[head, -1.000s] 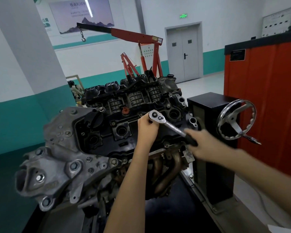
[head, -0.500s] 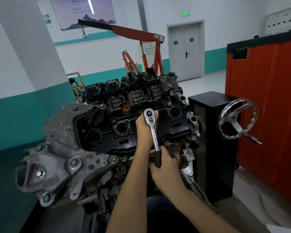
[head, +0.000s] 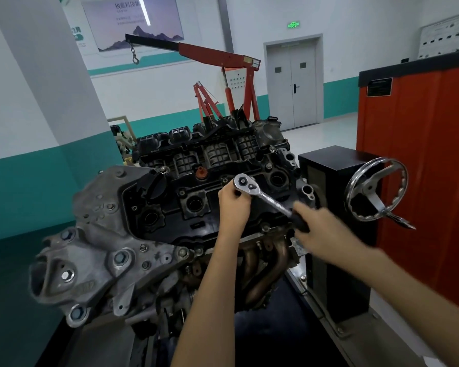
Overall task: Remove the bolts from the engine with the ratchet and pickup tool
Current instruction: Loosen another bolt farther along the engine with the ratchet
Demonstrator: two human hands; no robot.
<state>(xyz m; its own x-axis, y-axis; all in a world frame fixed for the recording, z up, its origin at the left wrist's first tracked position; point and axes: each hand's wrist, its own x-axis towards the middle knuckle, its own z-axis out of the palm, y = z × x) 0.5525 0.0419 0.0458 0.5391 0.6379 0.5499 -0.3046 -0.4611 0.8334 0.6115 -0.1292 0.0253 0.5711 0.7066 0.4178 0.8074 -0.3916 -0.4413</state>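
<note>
Head view: the ratchet [head: 266, 200] is seated on the engine [head: 170, 207] top cover, centre. Fingers of the left hand [head: 233, 206] curl round its head, and those of the right hand [head: 322, 230] grip its handle. Judged early in the task: bolts [head: 119, 258] on the near-left bracket [head: 96, 247] sit in place, and no pickup tool is visible.

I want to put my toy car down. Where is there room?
The flat top of the black box, between the engine and the handwheel, looks bare. The engine top is crowded: left hand, right hand and ratchet.
</note>
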